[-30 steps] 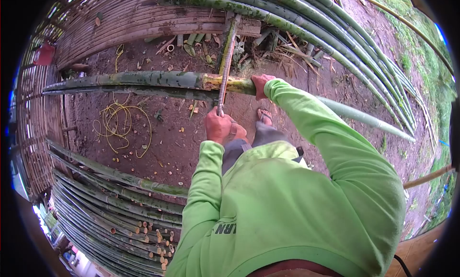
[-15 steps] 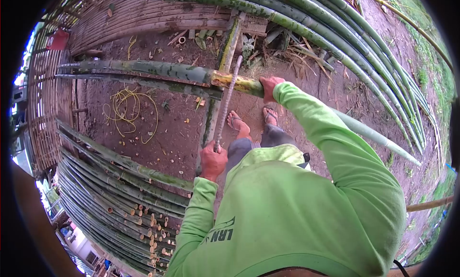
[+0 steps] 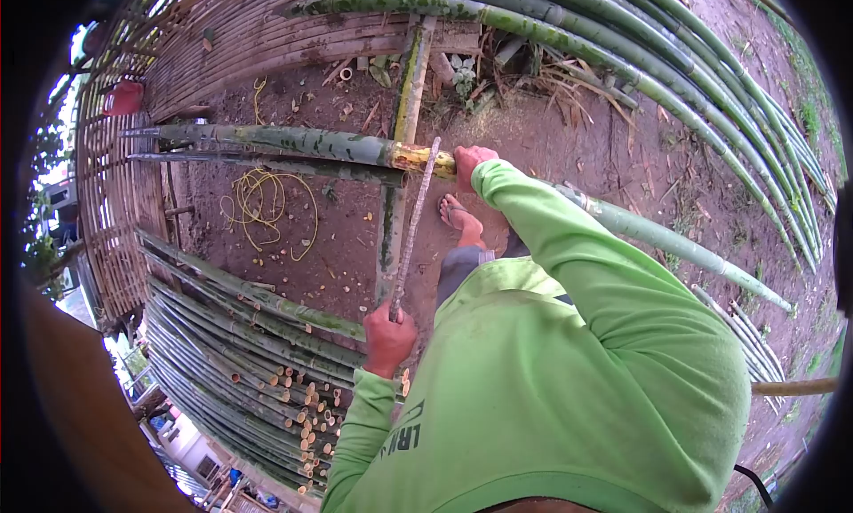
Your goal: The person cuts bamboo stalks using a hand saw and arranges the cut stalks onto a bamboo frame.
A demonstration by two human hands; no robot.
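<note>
My left hand is closed around the lower end of a long, thin ribbed rod, which points away from me. The rod's far end crosses over the yellow, scraped end of a green bamboo pole. Whether it presses on the pole I cannot tell. My right hand is wrapped round that pole's end, just right of the rod. The pole lies across a bamboo crosspiece, beside a second, darker bamboo pole.
Long bamboo poles curve across the upper right. A stack of cut bamboo lies at the lower left, near a coil of yellow cord. Another pole slants along the ground at right. A slatted bamboo wall stands left.
The rod has been drawn back toward me, so less of its tip reaches past the pole. My left hand is lower, and my view has shifted a little. The right hand still grips the pole.
</note>
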